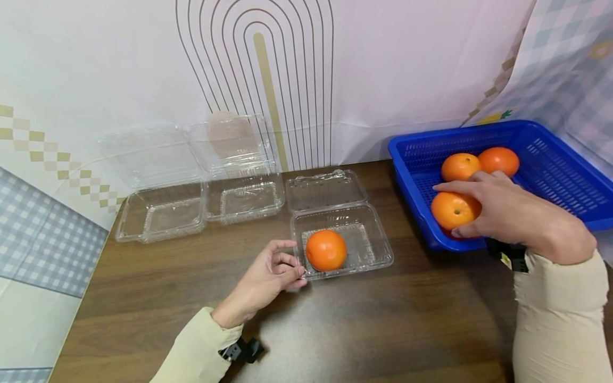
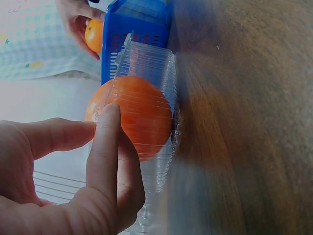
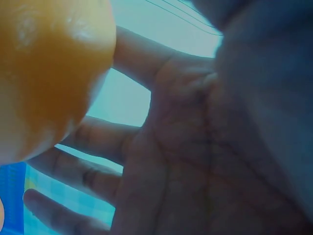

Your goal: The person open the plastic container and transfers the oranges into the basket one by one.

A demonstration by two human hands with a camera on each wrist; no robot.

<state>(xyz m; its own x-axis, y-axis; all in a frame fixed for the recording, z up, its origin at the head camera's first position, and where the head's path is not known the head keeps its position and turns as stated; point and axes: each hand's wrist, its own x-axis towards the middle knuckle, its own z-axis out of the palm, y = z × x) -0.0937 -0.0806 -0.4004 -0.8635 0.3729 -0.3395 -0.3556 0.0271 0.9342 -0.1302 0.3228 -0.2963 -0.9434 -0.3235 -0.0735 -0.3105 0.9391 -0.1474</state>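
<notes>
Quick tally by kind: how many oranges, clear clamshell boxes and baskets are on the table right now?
Oranges: 4 – one in the near open clamshell, one gripped by the right hand, two more in the basket.
Clear plastic clamshell boxes: 3, all open.
Blue baskets: 1.
Total: 8

bare table (image 1: 431,314) lies open between the clear box (image 1: 378,250) and the blue basket (image 1: 412,159), leaving room to pass. the basket's near wall stands in the way, and two more open clamshells (image 1: 191,207) crowd the back left.
</notes>
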